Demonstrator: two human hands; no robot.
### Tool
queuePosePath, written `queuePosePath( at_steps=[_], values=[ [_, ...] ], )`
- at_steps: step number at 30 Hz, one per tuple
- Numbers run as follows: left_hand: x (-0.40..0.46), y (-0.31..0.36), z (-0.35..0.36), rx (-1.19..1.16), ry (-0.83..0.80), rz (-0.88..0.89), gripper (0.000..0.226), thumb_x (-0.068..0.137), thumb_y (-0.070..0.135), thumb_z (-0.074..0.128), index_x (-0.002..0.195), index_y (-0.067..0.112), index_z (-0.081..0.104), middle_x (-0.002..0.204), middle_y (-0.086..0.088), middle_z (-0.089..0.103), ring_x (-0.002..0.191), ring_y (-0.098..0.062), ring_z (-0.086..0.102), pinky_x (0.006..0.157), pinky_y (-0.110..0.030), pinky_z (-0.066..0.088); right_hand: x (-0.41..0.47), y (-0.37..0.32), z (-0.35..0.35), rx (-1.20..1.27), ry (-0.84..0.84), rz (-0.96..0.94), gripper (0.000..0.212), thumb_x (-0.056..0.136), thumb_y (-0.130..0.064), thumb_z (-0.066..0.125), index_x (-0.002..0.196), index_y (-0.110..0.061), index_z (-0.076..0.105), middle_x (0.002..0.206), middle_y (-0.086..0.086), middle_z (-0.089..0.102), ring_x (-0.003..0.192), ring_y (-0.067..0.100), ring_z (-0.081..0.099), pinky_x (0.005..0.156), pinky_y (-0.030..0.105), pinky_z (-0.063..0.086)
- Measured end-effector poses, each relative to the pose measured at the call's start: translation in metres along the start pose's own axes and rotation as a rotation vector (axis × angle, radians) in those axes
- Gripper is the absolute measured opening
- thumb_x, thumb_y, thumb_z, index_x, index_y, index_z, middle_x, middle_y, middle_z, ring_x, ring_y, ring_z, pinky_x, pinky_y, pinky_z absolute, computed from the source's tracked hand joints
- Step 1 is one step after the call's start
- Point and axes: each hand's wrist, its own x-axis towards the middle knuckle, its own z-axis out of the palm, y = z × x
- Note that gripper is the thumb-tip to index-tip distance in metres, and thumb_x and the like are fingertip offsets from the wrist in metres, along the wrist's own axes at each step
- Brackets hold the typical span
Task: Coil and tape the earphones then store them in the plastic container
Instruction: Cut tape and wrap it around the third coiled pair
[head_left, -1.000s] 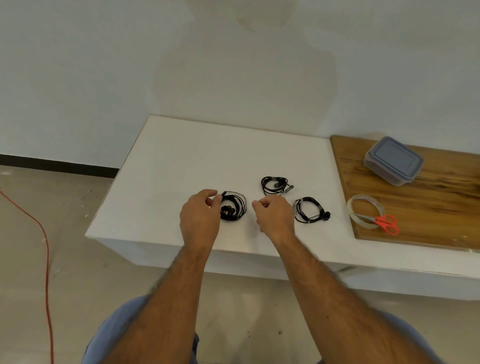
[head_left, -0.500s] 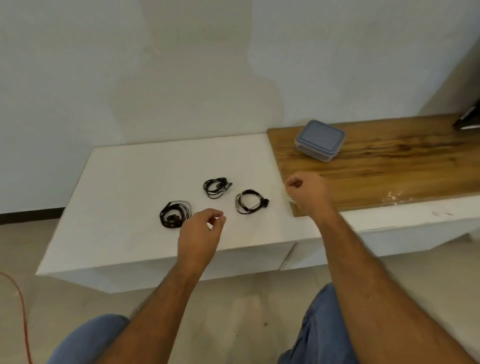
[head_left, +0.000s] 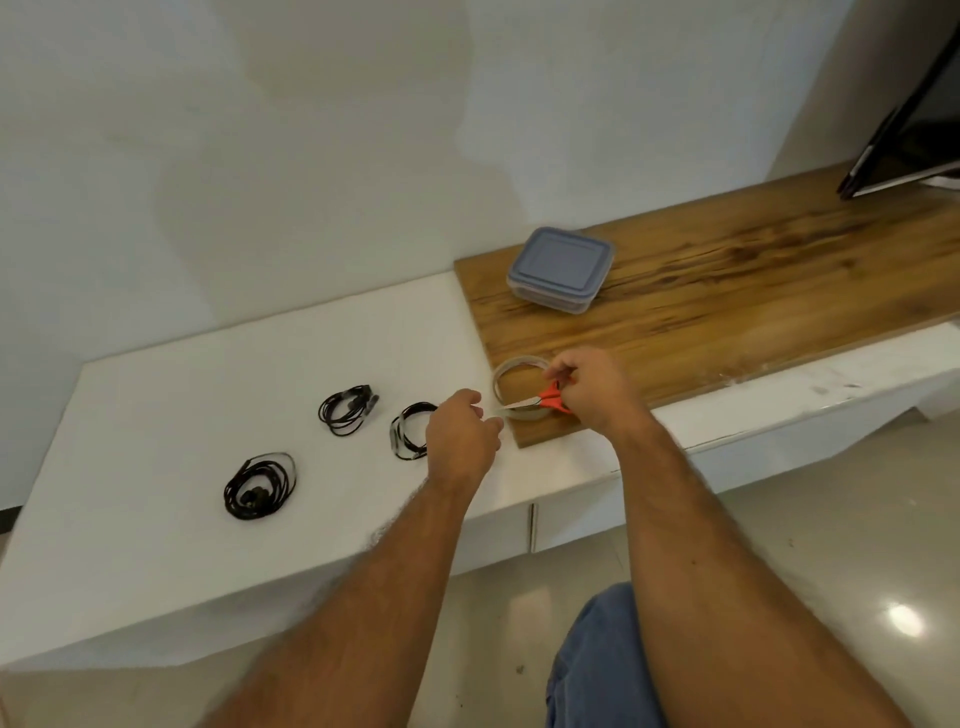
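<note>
Beside the tape roll (head_left: 521, 387), the right hand (head_left: 597, 387) grips orange scissors (head_left: 545, 401); the left hand (head_left: 462, 439) pinches the tape end, which may curl and stick to itself.

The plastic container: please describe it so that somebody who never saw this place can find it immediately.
Look at the wooden board lying on the right part of the white table. Near the board's far left corner, close to the wall, stands the plastic container. It is the only box there: clear, shallow and roughly square, shut with a grey-blue lid, unlike the tape roll and the scissors at the board's near edge.
</note>
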Motion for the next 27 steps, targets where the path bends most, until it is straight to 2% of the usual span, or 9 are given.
queuePosePath(
  at_steps=[3, 6, 12, 14, 18, 21, 23, 27],
  values=[
    [0.006, -0.001, 0.009, 0.01, 0.008, -0.012, 0.042, 0.083, 0.011, 0.069, 0.124, 0.007, 0.058, 0.102, -0.006, 0.068, 0.074, -0.02, 0.069, 0.074, -0.041, 0.059, 0.003, 0.001, 0.001, -0.035, -0.038, -0.018, 0.025, 0.08, -0.008, 0.076, 0.093, -0.027, 0.068, 0.095, -0.007, 0.062, 0.088, 0.01, 0.058, 0.077, 0.028, 0.053],
    [0.006, -0.003, 0.018, -0.026, 0.033, -0.014, 0.036, 0.078, 0.006, 0.064, 0.114, 0.008, 0.063, 0.083, -0.003, 0.071, 0.078, -0.024, 0.07, 0.07, -0.046, 0.059, 0.003, 0.004, 0.0, -0.073, -0.036, -0.008, 0.028, 0.077, -0.02, 0.083, 0.101, -0.026, 0.07, 0.092, -0.01, 0.06, 0.087, 0.008, 0.058, 0.077, 0.028, 0.054],
    [0.001, -0.001, 0.024, -0.139, 0.067, -0.01, 0.02, 0.08, 0.002, 0.06, 0.092, 0.017, 0.065, 0.065, -0.002, 0.069, 0.064, -0.019, 0.068, 0.066, -0.042, 0.059, -0.004, 0.001, 0.001, -0.158, 0.016, 0.023, 0.021, 0.08, -0.027, 0.081, 0.1, -0.029, 0.074, 0.098, -0.01, 0.07, 0.09, 0.009, 0.061, 0.079, 0.032, 0.056],
    [-0.002, -0.001, 0.024, -0.18, 0.083, -0.023, 0.018, 0.083, 0.002, 0.06, 0.096, 0.012, 0.067, 0.063, -0.003, 0.068, 0.058, -0.016, 0.063, 0.063, -0.04, 0.058, -0.007, -0.001, 0.001, -0.178, 0.018, 0.03, 0.02, 0.081, -0.025, 0.079, 0.101, -0.029, 0.075, 0.098, -0.008, 0.072, 0.09, 0.009, 0.063, 0.079, 0.034, 0.056],
    [-0.003, -0.003, 0.025, -0.235, 0.132, -0.049, 0.022, 0.086, 0.008, 0.063, 0.108, 0.009, 0.066, 0.064, -0.001, 0.068, 0.057, -0.012, 0.062, 0.059, -0.033, 0.057, -0.011, -0.005, 0.0, -0.253, -0.003, 0.016, 0.032, 0.086, -0.019, 0.072, 0.116, -0.029, 0.069, 0.107, -0.006, 0.068, 0.098, 0.014, 0.061, 0.079, 0.035, 0.054],
    [-0.002, 0.001, 0.027, -0.262, 0.134, -0.042, 0.024, 0.085, 0.02, 0.072, 0.107, 0.01, 0.066, 0.064, 0.001, 0.068, 0.055, -0.007, 0.062, 0.065, -0.037, 0.059, -0.012, -0.007, 0.0, -0.353, -0.037, -0.011, 0.021, 0.087, -0.022, 0.069, 0.107, -0.032, 0.072, 0.099, -0.005, 0.066, 0.092, 0.017, 0.06, 0.064, 0.029, 0.045],
    [-0.001, 0.005, 0.027, -0.258, 0.136, -0.038, 0.03, 0.084, 0.026, 0.074, 0.109, 0.013, 0.065, 0.067, 0.002, 0.069, 0.057, -0.006, 0.063, 0.068, -0.038, 0.059, -0.013, -0.01, 0.0, -0.362, -0.047, 0.0, 0.017, 0.088, -0.023, 0.069, 0.102, -0.032, 0.073, 0.093, -0.005, 0.065, 0.086, 0.015, 0.058, 0.061, 0.027, 0.04],
    [-0.003, 0.009, 0.024, -0.239, 0.146, 0.007, 0.041, 0.084, 0.026, 0.07, 0.123, 0.021, 0.058, 0.085, 0.009, 0.065, 0.074, -0.008, 0.064, 0.061, -0.023, 0.05, -0.015, -0.014, -0.003, -0.387, -0.051, -0.01, 0.012, 0.09, -0.022, 0.065, 0.094, -0.03, 0.074, 0.084, -0.005, 0.064, 0.081, 0.015, 0.057, 0.054, 0.024, 0.034]
  ],
)
